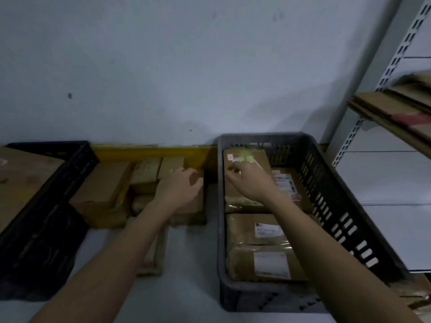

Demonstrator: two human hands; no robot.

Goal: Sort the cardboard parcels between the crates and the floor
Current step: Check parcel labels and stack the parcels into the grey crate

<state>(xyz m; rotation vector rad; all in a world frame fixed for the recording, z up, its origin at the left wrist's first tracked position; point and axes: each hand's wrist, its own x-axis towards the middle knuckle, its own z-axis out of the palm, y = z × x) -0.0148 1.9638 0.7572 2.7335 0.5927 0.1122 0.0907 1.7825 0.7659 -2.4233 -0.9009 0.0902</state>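
Our left hand [179,190] rests loosely curled on brown cardboard parcels [144,174] on the grey floor [191,264]; our right hand [250,180] pinches the taped parcel [247,159] in the slotted grey plastic crate [326,183] by the pale wall [163,66].

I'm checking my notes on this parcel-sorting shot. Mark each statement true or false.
1. The right hand reaches into the grey crate. True.
2. The grey crate holds no parcels. False: several labelled parcels lie in it.
3. The left hand is over the parcels on the floor between the crates. True.
4. A black crate stands at the right. False: it is at the left.
5. Flat cardboard lies on the shelf rack. True.
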